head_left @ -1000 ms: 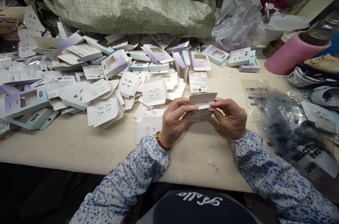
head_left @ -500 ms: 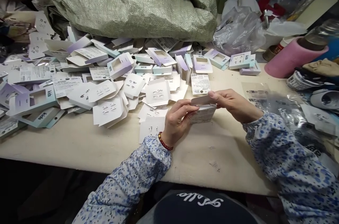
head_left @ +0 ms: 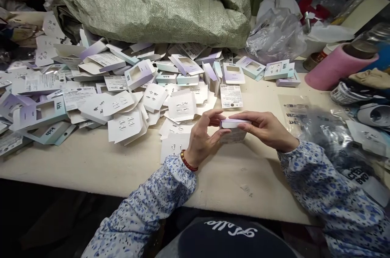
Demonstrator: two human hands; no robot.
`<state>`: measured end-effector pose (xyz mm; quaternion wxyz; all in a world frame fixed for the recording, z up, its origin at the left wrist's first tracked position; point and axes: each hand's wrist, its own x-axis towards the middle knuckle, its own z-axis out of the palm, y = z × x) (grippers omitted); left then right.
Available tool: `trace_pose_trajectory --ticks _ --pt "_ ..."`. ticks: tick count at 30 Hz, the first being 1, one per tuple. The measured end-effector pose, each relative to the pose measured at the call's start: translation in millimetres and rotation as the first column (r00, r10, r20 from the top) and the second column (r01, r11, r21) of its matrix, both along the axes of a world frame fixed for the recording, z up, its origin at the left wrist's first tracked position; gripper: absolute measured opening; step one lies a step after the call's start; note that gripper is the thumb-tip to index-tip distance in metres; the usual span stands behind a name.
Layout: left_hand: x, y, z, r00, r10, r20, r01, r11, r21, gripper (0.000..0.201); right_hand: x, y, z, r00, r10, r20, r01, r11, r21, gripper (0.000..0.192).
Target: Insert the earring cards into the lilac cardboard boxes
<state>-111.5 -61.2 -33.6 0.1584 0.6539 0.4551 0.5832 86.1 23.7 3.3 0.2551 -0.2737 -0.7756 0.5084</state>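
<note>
A small cardboard box (head_left: 234,136) is held above the table between both hands, its narrow end facing up and folded flat. My left hand (head_left: 205,138) pinches the box's left side between thumb and fingers. From the right, my right hand (head_left: 265,130) grips the other side, with its thumb on the near edge of the end. White cards (head_left: 125,124) bearing small metal earrings lie to the left of my hands. One such card (head_left: 173,145) is just beside my left wrist. A printed box (head_left: 230,96) lies back-up beyond the held one.
Lilac and mint window boxes (head_left: 140,74) are heaped along the back left. Behind them lies a large woven sack (head_left: 152,6). At right are filled boxes (head_left: 276,69), a pink roll (head_left: 338,67) and clear plastic bags (head_left: 329,128).
The upright flap on the box has been folded down, so its end is now closed flat. My right hand has moved slightly left and lower along the box.
</note>
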Motion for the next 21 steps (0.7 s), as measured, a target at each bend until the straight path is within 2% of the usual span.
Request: trace_pose_trajectory --ticks 3,5,8,11,16,21 --pt "3 0 8.7 0.996 -0.041 -0.083 0.038 0.999 -0.036 0.024 -2 -5 -4.6 0.999 0.012 -0.039 -0.009 0.998 0.065 0.024" --pt "4 -1 14.7 0.992 -0.033 -0.119 0.031 0.999 -0.017 0.014 -4 -10 -5.0 0.996 -0.019 -0.085 0.030 0.992 0.125 0.020" --pt "4 -4 22.5 0.988 0.050 -0.149 -0.032 0.992 0.120 0.016 -6 -17 -2.4 0.976 -0.059 -0.209 0.112 0.961 0.254 0.022" --pt "5 -6 25.3 0.981 0.090 -0.172 -0.050 0.973 0.223 0.019 -6 -20 -2.1 0.951 -0.015 -0.310 0.138 0.916 0.377 0.032" --pt "8 -6 17.8 0.993 0.019 -0.121 -0.012 0.998 0.058 0.013 -4 -21 -10.4 0.938 -0.002 -0.348 0.127 0.932 0.339 0.034" --pt "9 -1 13.7 0.996 0.028 -0.089 -0.021 0.997 0.079 0.012 -6 -22 -11.8 0.942 -0.065 -0.330 0.189 0.915 0.358 0.030"
